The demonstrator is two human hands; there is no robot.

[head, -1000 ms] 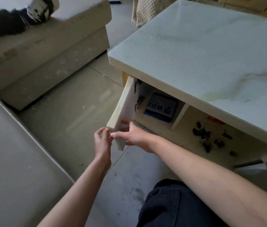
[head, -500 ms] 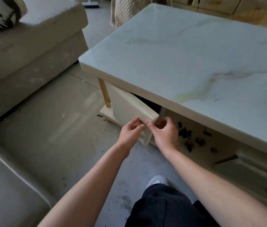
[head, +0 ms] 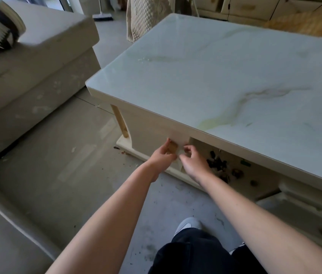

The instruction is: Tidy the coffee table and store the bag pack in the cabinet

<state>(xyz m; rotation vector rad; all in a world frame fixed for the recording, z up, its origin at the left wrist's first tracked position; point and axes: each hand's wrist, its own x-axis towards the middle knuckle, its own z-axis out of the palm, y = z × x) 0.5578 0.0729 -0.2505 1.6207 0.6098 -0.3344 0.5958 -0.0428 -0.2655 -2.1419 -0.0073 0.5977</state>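
The coffee table (head: pixel 225 76) has a pale marble-look top with nothing on it. Under its near left corner the cream cabinet door (head: pixel 150 133) lies flush with the table's front. My left hand (head: pixel 164 155) presses against the door's free edge by a wooden handle (head: pixel 173 147). My right hand (head: pixel 193 161) touches the same edge from the right, fingers curled. To the right of the door an open shelf (head: pixel 259 175) holds several small dark items (head: pixel 218 165). No bag pack is in view.
A beige sofa (head: pixel 37 76) runs along the left, with another person's shoe (head: pixel 0 34) resting on it. My own shoe (head: pixel 187 226) and dark trouser leg stand on the grey floor (head: pixel 57 155). A quilted cloth (head: pixel 146 16) and a drawer unit (head: pixel 255 6) lie beyond the table.
The cabinet door swung from wide open to flush with the table front, with both hands following its edge. The blue box inside is now hidden.
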